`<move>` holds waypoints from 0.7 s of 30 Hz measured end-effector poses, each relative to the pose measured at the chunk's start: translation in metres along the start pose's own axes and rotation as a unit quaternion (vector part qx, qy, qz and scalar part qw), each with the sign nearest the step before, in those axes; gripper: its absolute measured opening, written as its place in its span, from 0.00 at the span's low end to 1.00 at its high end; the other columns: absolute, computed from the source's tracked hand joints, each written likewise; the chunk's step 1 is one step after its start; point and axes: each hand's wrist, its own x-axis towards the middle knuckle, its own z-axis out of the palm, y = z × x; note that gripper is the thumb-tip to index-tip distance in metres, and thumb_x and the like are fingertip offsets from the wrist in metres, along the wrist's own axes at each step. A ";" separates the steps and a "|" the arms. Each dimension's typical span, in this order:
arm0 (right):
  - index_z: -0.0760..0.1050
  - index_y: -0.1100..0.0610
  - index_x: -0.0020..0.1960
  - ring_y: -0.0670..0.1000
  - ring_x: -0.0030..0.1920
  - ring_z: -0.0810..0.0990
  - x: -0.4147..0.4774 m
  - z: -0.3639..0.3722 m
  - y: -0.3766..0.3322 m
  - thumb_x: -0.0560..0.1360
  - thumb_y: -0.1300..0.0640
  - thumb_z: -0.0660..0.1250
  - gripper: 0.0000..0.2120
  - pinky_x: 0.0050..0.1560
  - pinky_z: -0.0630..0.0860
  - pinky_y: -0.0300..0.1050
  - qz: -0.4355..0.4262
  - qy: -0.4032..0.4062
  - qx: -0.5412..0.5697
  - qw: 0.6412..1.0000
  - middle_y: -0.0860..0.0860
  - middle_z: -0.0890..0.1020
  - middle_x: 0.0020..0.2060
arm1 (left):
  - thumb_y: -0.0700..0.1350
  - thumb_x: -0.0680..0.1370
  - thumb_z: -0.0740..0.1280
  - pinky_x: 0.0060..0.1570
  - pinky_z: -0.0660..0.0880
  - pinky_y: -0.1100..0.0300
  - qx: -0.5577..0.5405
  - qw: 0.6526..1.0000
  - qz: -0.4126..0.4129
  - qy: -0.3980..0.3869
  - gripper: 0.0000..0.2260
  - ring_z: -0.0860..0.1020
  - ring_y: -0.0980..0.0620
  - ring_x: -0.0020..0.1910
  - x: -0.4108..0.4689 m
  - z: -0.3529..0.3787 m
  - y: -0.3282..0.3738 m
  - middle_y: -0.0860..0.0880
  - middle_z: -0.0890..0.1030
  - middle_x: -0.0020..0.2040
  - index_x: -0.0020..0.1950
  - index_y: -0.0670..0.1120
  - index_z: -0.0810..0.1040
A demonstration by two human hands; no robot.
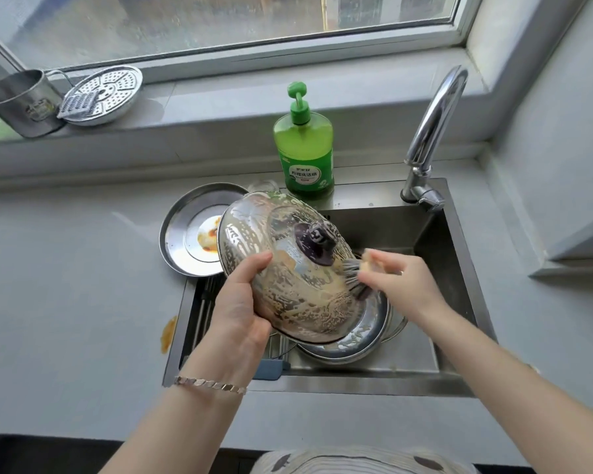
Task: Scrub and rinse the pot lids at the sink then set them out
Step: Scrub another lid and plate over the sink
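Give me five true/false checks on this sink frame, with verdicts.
1. The left hand grips the soapy pot lid by its rim. True.
2. Water streams from the faucet. False: no stream shows.
3. The right hand holds a scrubber against the lid. True.
4. The green dish soap bottle lies in the sink. False: it stands upright on the ledge behind the basin.
5. The steel plate is clean. False: orange residue marks it.
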 end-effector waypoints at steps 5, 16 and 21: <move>0.82 0.42 0.45 0.34 0.34 0.75 -0.015 0.011 -0.005 0.64 0.52 0.73 0.11 0.42 0.70 0.29 -0.045 -0.089 0.034 0.994 0.36 0.79 0.32 | 0.41 0.70 0.69 0.42 0.79 0.53 0.002 1.000 -0.019 0.013 0.03 0.84 0.48 0.34 0.001 0.001 -0.002 0.45 0.85 0.38 0.41 0.43 0.81; 0.80 0.37 0.47 0.38 0.38 0.79 -0.044 0.026 0.031 0.63 0.48 0.72 0.14 0.43 0.74 0.31 0.001 -0.103 0.081 0.991 0.37 0.82 0.37 | 0.40 0.69 0.71 0.49 0.79 0.48 0.025 0.997 0.005 0.067 0.12 0.83 0.46 0.46 0.010 0.006 0.001 0.45 0.85 0.46 0.53 0.43 0.81; 0.78 0.47 0.37 0.46 0.40 0.73 -0.027 0.003 0.081 0.66 0.51 0.72 0.03 0.42 0.69 0.40 0.106 -0.016 0.012 0.994 0.41 0.77 0.33 | 0.39 0.69 0.72 0.41 0.81 0.51 0.048 0.995 0.031 0.086 0.13 0.84 0.47 0.42 0.022 0.019 -0.001 0.43 0.85 0.45 0.53 0.40 0.79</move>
